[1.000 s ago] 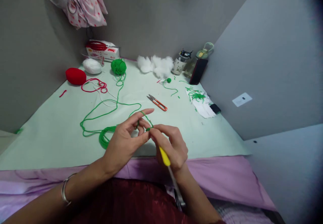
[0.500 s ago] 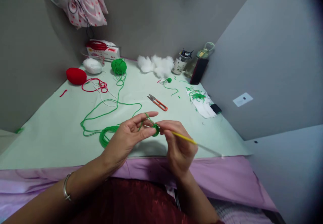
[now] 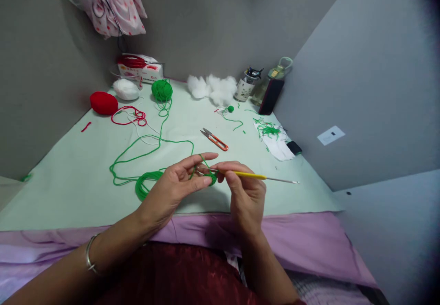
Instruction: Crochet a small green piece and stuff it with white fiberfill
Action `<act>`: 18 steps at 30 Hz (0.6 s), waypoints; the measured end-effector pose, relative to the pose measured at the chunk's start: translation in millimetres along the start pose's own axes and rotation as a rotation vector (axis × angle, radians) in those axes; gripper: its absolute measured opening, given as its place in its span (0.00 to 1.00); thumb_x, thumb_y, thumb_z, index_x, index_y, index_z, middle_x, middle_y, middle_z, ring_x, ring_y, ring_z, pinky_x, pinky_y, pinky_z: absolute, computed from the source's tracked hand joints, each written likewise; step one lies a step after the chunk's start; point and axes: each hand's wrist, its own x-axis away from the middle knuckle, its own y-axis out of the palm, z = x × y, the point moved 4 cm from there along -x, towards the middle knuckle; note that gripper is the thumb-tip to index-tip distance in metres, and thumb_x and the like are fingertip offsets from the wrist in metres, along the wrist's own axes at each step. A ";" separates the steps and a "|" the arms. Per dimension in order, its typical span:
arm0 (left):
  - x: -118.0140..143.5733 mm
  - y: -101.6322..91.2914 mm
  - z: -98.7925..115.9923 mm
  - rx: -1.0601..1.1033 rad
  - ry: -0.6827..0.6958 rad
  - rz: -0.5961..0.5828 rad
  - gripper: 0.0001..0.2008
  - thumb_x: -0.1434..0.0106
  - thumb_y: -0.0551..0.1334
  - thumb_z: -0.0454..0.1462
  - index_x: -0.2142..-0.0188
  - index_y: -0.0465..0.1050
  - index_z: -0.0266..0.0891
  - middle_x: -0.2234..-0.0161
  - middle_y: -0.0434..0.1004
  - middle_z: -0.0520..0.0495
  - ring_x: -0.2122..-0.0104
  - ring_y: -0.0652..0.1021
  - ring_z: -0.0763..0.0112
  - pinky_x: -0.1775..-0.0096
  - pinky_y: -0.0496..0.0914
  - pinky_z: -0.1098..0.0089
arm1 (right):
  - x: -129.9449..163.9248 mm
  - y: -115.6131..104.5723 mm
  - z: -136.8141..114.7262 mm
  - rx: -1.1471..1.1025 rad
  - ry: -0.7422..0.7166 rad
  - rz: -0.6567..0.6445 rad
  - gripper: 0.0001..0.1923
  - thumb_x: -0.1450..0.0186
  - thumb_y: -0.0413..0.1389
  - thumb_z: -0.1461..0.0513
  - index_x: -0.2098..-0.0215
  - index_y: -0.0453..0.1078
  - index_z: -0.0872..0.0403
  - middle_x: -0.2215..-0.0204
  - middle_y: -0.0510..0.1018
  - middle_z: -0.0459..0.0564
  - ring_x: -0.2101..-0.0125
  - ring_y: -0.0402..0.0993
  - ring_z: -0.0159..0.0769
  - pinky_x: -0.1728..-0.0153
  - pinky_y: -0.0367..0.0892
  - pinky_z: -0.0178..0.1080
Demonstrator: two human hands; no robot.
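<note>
Between the thumb and fingers of my left hand (image 3: 178, 179) is a small green crochet piece (image 3: 212, 178). Green yarn loops over its raised index finger and runs back to the table. My right hand (image 3: 244, 192) grips a crochet hook (image 3: 252, 175) by its yellow handle, the bare metal end pointing right. The hook's other end reaches to the crochet piece; its tip is partly hidden by the fingers. A coil of green yarn (image 3: 144, 186) lies beside my left wrist, its strand trailing to a green yarn ball (image 3: 161, 91) farther back.
Orange-handled thread snips (image 3: 215, 140) lie beyond my hands. A red yarn ball (image 3: 104, 103), a white yarn ball (image 3: 126, 89) and white stuffing (image 3: 220, 89) stand along the back. At right are yarn scraps on tissue (image 3: 280, 146), a phone (image 3: 271, 97) and a pen cup (image 3: 244, 88).
The crochet hook has swung from a downward slant to nearly level, its free end rising. My right hand has turned with it. My left hand keeps almost the same place.
</note>
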 end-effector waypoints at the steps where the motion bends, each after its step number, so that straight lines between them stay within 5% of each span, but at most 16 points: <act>1: 0.6 -0.6 -0.5 -0.030 0.008 0.005 0.19 0.38 0.73 0.36 0.47 0.83 0.49 0.63 0.78 0.52 0.61 0.74 0.71 0.54 0.67 0.72 | 0.3 -0.6 1.8 -0.016 0.022 0.007 0.08 0.27 0.59 0.60 0.59 0.81 0.49 0.64 0.85 0.48 0.68 0.78 0.34 0.66 0.75 0.39; 12: 1.4 -3.3 -0.4 -0.019 -0.023 -0.013 0.41 0.40 0.75 0.33 0.30 0.65 0.48 0.66 0.78 0.54 0.63 0.76 0.70 0.53 0.67 0.68 | 0.8 -1.7 3.0 -0.023 0.041 -0.053 0.08 0.27 0.59 0.59 0.58 0.82 0.49 0.65 0.83 0.48 0.67 0.77 0.34 0.65 0.73 0.39; 18: 1.1 -4.5 1.5 -0.052 -0.022 -0.008 0.32 0.38 0.73 0.34 0.35 0.71 0.46 0.64 0.78 0.53 0.63 0.75 0.73 0.56 0.66 0.71 | -2.7 -3.8 7.7 -0.241 0.116 0.007 0.09 0.26 0.58 0.58 0.60 0.79 0.51 0.66 0.84 0.48 0.70 0.77 0.32 0.68 0.75 0.37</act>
